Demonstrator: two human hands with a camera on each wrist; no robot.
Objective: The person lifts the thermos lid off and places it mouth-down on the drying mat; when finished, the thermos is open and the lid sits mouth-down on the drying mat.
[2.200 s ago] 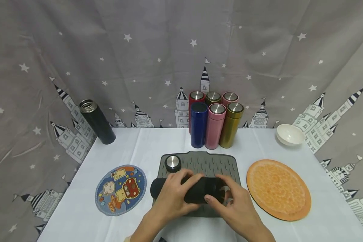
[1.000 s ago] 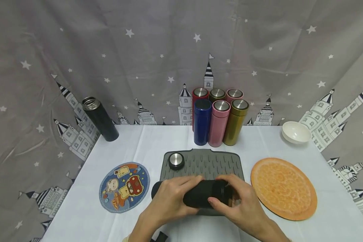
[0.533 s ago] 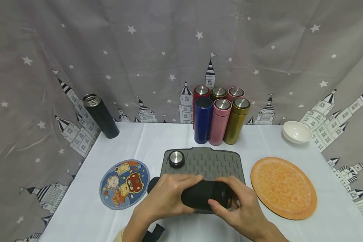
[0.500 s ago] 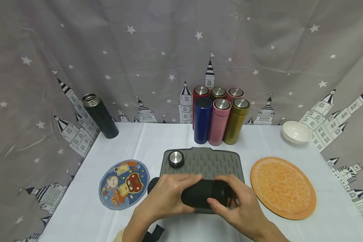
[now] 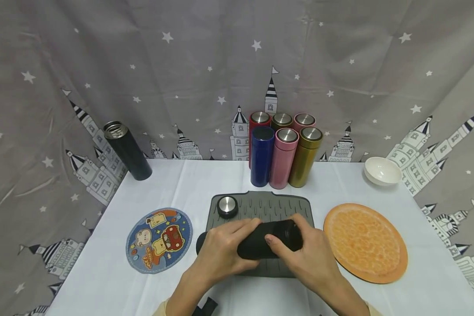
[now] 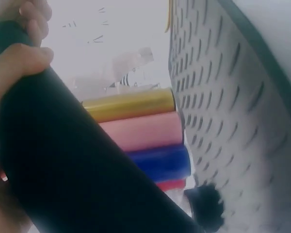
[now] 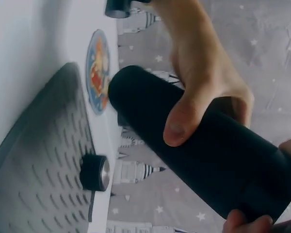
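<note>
Here, the left hand grips the black bottle mid-body, the right hand one end.

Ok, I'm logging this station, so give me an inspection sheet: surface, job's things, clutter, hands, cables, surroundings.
Surface: white cloth, grey ribbed mat on it.
Job's things: black bottle, held sideways over the mat.
Clutter: silver-topped lid on the mat; open dark bottle at back left; six coloured bottles in two rows; blue patterned mat; orange round mat; white bowl.
Hands: left hand grips the bottle's body, right hand its end.
Cables: nothing seen.
Surroundings: grey curtain with stars and castles.
</note>
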